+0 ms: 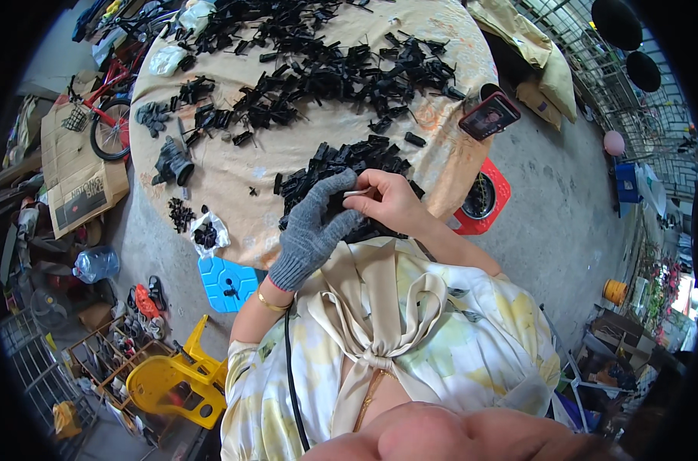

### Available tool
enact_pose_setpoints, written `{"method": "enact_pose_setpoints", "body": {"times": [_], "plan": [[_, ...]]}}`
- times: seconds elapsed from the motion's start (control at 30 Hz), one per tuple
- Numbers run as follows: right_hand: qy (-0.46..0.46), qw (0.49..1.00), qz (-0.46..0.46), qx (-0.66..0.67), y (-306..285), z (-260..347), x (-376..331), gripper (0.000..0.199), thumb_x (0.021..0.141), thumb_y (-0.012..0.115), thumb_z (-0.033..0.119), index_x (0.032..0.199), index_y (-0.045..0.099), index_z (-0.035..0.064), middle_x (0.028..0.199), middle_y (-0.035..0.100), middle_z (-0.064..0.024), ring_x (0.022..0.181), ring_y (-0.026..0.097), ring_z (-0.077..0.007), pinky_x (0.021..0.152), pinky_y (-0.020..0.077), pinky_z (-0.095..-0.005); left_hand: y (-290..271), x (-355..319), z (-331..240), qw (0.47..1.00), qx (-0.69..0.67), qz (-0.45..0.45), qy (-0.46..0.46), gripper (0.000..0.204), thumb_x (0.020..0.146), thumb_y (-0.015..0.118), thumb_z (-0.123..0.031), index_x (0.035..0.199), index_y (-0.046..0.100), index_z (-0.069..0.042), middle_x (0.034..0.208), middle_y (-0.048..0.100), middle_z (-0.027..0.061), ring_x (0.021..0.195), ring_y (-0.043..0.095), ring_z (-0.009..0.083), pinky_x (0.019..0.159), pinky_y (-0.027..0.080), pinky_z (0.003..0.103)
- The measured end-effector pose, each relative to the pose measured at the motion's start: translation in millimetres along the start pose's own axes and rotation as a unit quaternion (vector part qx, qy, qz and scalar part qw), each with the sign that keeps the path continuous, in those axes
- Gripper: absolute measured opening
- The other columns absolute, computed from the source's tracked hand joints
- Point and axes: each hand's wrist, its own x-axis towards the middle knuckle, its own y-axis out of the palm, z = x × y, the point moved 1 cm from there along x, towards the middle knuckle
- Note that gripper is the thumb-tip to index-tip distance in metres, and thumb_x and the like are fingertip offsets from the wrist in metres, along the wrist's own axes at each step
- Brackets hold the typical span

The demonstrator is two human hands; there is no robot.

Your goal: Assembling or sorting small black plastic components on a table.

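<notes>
My left hand [312, 229] wears a grey knitted glove and is closed on a small black plastic part [335, 206] just above the near edge of the round table. My bare right hand [391, 201] pinches a thin metal pin [357, 193] and holds its tip against that part. Both hands hover over a pile of black plastic parts [349, 165] lying on the beige cloth [241, 173] that covers the table.
Many more black parts [326, 69] are spread across the far half of the table. A phone in a red case [489, 115] lies at the right edge. A blue plastic stool [224, 283], a yellow chair [176, 380], a red stool [483, 201] and a bicycle [107, 107] stand around.
</notes>
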Motion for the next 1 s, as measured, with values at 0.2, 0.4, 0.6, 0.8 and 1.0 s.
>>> {"method": "enact_pose_setpoints", "body": {"times": [0.2, 0.4, 0.6, 0.8, 1.0], "plan": [[0.005, 0.993, 0.047, 0.106, -3.9, -1.4, -3.2, 0.015, 0.087, 0.055, 0.012, 0.089, 0.062, -0.0013, 0.066, 0.057, 0.0001, 0.058, 0.051, -0.0039, 0.053, 0.0416, -0.0179, -5.3, 0.5, 8.4, 0.990, -0.118, -0.027, -0.070, 0.042, 0.081, 0.063, -0.008, 0.119, 0.046, -0.002, 0.110, 0.054, 0.0056, 0.098, 0.052, 0.0118, 0.085, 0.044, 0.025], [-0.001, 0.999, 0.028, 0.041, 1.3, 4.3, -3.8, 0.016, 0.087, 0.054, 0.011, 0.087, 0.063, -0.0020, 0.065, 0.057, -0.0001, 0.056, 0.050, -0.0043, 0.052, 0.0409, -0.0190, -3.3, 1.4, 4.0, 0.997, -0.028, -0.071, 0.006, 0.034, 0.079, 0.063, -0.004, 0.111, 0.051, -0.002, 0.104, 0.057, 0.0058, 0.093, 0.055, 0.0120, 0.082, 0.046, 0.026], [-0.011, 1.000, -0.002, 0.021, 6.7, -1.9, -1.4, 0.014, 0.086, 0.053, 0.007, 0.086, 0.062, -0.0029, 0.061, 0.056, -0.0007, 0.054, 0.050, -0.0050, 0.050, 0.0403, -0.0201, -2.9, 2.4, 4.2, 0.990, 0.084, -0.084, 0.075, 0.023, 0.077, 0.062, 0.002, 0.099, 0.056, -0.001, 0.098, 0.060, 0.0087, 0.091, 0.057, 0.0135, 0.079, 0.047, 0.026], [0.008, 0.990, 0.060, -0.131, -13.2, -16.2, 15.5, 0.013, 0.082, 0.056, 0.012, 0.083, 0.063, 0.0009, 0.064, 0.060, -0.0071, 0.054, 0.055, -0.0100, 0.052, 0.0430, -0.0247, -4.4, 7.9, 18.0, 0.961, 0.260, -0.048, 0.080, 0.032, 0.077, 0.059, 0.003, 0.109, 0.054, 0.000, 0.105, 0.059, 0.0115, 0.095, 0.058, 0.0197, 0.083, 0.046, 0.028], [-0.022, 0.874, -0.159, -0.458, -103.2, -61.6, 83.5, 0.026, 0.074, 0.059, 0.021, 0.097, 0.062, 0.0094, 0.082, 0.065, -0.0128, 0.076, 0.063, -0.0276, 0.066, 0.0493, -0.0354, -8.4, 14.3, 44.3, 0.932, 0.342, -0.011, 0.122, 0.044, 0.075, 0.055, 0.005, 0.118, 0.048, -0.001, 0.118, 0.052, 0.0160, 0.108, 0.052, 0.0279, 0.092, 0.041, 0.034]]}}
